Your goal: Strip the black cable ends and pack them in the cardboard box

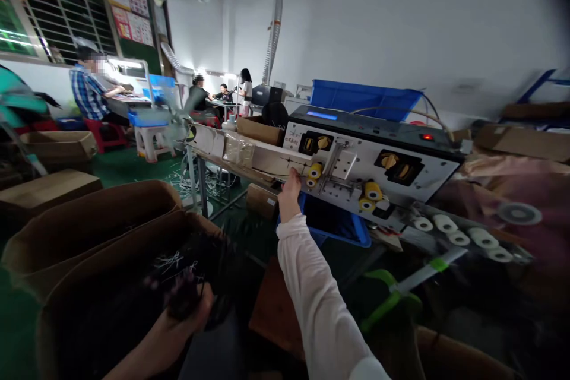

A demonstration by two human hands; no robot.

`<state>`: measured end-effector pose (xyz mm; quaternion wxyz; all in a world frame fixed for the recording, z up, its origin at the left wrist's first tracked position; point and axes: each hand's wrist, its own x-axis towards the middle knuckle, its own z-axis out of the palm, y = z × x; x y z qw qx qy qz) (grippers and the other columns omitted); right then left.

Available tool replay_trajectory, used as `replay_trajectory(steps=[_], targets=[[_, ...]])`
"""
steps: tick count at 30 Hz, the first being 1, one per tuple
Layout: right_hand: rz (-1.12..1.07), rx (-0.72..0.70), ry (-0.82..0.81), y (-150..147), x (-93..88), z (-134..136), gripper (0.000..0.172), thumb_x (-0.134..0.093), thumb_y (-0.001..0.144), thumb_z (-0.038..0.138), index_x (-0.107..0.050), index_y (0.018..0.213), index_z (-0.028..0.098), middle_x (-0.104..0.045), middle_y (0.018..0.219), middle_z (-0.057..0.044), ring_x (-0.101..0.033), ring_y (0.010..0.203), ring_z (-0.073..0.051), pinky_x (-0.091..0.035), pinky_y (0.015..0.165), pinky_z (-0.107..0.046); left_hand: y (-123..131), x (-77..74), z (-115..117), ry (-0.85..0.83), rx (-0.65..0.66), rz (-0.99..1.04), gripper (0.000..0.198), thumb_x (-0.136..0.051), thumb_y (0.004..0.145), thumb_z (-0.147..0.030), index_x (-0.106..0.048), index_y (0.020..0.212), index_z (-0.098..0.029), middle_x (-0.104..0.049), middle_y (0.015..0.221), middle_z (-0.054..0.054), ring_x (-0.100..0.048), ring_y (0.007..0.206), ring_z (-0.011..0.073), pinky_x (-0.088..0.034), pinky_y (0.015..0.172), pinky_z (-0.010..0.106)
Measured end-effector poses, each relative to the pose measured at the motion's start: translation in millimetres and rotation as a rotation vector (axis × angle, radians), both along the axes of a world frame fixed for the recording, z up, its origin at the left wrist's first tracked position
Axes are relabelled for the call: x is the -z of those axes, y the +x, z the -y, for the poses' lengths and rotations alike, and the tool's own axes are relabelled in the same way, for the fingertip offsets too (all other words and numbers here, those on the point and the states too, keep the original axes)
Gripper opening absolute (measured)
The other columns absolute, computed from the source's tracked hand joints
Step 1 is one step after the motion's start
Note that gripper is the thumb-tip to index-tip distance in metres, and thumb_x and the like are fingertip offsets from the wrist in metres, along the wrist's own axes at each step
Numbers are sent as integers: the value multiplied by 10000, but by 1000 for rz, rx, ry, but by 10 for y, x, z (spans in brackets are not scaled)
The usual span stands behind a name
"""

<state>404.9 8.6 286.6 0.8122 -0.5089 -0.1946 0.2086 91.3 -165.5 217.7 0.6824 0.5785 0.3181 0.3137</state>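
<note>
My left hand (196, 312), low on the left, is closed around a bundle of dark wires (182, 297); motion blurs it. The bundle is above an open carton (129, 261) with dark contents and pale wire ends. Farther forward, my right hand (290, 193) reaches to the white chute (271, 161) of a wire cutting machine (365, 160). Its fingers are drawn together, with the fingertips by a thin dark wire (289, 163) in the chute. Whether they grip this wire is hidden. Yellow rollers (314, 171) sit just right of that hand.
A blue bin (333, 222) stands beneath the machine. White rollers (458, 231) project at its right end, above a green-marked stand (396, 291). Behind the chute is a small carton (260, 129). A blurred fan (173, 113) stands left of the bench; several people sit or stand farther back.
</note>
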Motion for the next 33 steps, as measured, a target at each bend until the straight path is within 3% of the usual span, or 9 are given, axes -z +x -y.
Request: replay_trajectory(steps=[3, 6, 8, 10, 13, 19, 24, 30, 33], targets=[[99, 52, 39, -167, 104, 174, 359, -349, 898, 337, -584, 1067, 124, -507, 1289, -112, -446, 1178, -155, -315, 1043, -331, 72, 169, 13, -137, -69, 73, 484, -574, 755, -612, -400, 588, -192, -251, 481, -68, -226, 432, 73, -258, 438, 229], [298, -45, 132, -434, 396, 690, 339, -365, 922, 378, -616, 985, 160, -585, 1181, -83, -506, 1124, -152, -347, 1019, -305, 201, 342, -11, -332, -2, 199, 457, -568, 775, -587, -387, 628, -195, -187, 453, -98, -142, 381, 52, -233, 383, 203], [517, -346, 149, -581, 626, 1159, 393, -341, 942, 438, -625, 924, 167, -664, 856, -54, -608, 882, -160, -442, 896, -322, 266, 433, -14, -412, 57, 279, 417, -556, 799, -561, -407, 670, -194, -178, 446, -108, -119, 369, 47, -234, 373, 188], [692, -790, -46, -672, 814, 1606, 379, -366, 947, 442, -632, 945, 172, -613, 589, 1, -595, 647, -140, -479, 748, -294, 315, 483, 7, -449, 104, 335, 390, -538, 821, -537, -415, 690, -192, -187, 441, -110, -128, 361, 46, -243, 373, 181], [647, -1190, -299, -749, 933, 2034, 415, -351, 947, 472, -634, 977, 169, -588, 573, 10, -556, 548, -114, -453, 543, -217, 401, 492, 79, -480, 166, 352, 367, -520, 839, -519, -430, 710, -187, -215, 438, -109, -149, 355, 46, -263, 379, 182], [380, -941, -229, -805, 775, 2042, 473, -386, 903, 545, -573, 1122, 170, -518, 724, 11, -455, 485, -75, -353, 364, -167, 638, 488, 262, -493, 332, 258, 428, -541, 804, -568, -442, 675, -172, -238, 406, -106, -187, 342, 44, -286, 382, 186], [314, -777, -222, -784, 729, 2027, 360, -443, 885, 526, -568, 905, 188, -413, 574, 63, -359, 430, -58, -284, 364, -154, 754, 530, 369, -516, 393, 193, 437, -560, 784, -582, -510, 722, -152, -274, 414, -101, -224, 339, 44, -300, 382, 187], [136, -565, -134, -664, 733, 2299, 337, -467, 876, 506, -475, 739, 198, -421, 596, 50, -365, 434, -57, -292, 378, -166, 744, 513, 320, -460, 235, 207, 480, -568, 782, -580, -616, 870, -111, -500, 545, -34, -386, 349, 50, -373, 421, 215], [101, -690, -91, -624, 667, 2466, 316, -456, 887, 490, -457, 750, 205, -425, 605, 51, -337, 393, -54, -259, 335, -172, 758, 481, 254, -527, 163, 202, 446, -612, 762, -549, -620, 828, -108, -637, 698, 67, -602, 535, 146, -436, 471, 241]])
